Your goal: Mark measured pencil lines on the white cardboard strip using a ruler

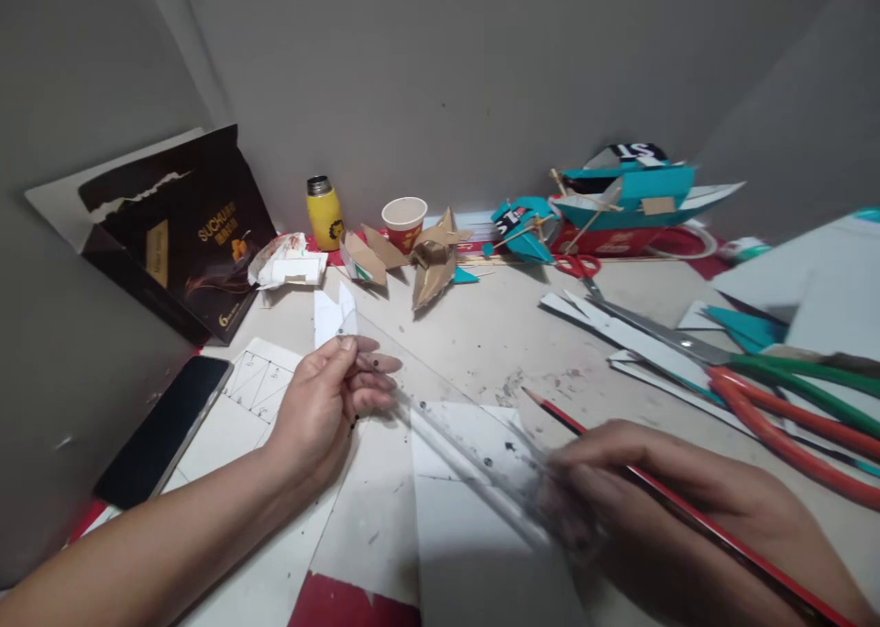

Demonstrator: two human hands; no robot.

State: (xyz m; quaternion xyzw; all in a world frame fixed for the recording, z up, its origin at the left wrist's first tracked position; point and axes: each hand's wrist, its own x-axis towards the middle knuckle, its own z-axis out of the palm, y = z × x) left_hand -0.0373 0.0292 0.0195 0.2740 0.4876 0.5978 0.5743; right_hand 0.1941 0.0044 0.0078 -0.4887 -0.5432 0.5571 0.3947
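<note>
My left hand (326, 389) is closed on the far end of a clear plastic ruler (440, 425), thumb on top. The ruler slants down to the right above a white sheet of paper (474, 554), which has a faint line near its top. A red and black pencil (564, 416) lies in the grip of my right hand (694, 508), its tip pointing up and left. The fingers of that hand are blurred around the near end of the ruler; whether they grip it too, I cannot tell.
Large scissors (729, 370) lie on paper strips at the right. A phone (165, 430) rests beside a sheet with drawn lines (258, 384) at the left. Behind stand a dark box (185, 242), a yellow bottle (323, 213), a paper cup (404, 216) and folded cardboard boats (434, 262).
</note>
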